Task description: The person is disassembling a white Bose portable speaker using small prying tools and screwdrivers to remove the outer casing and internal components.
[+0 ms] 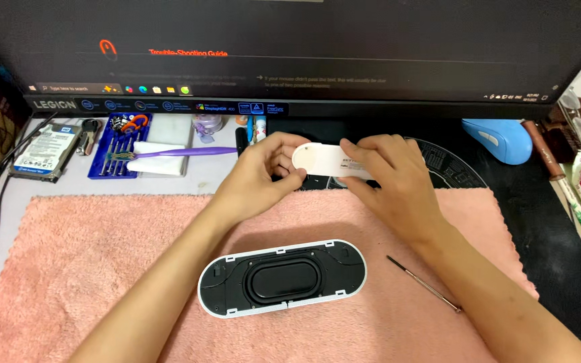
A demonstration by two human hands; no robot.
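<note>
My left hand (257, 176) and my right hand (388, 178) together hold a flat white oval cover (324, 159) above the far edge of a pink towel (89, 255). Each hand grips one end of the cover. Nearer to me on the towel lies an opened oval speaker (282, 277) with a white rim and a black oval driver facing up. A thin metal screwdriver rod (423, 283) lies on the towel to the right of the speaker, under my right forearm.
A large monitor (290, 47) stands at the back. Left of the hands are a hard drive (43, 152), a blue screwdriver kit (117, 149), and a purple-handled brush (183, 152). A blue mouse (499, 140), glasses (576, 117) and packets sit to the right.
</note>
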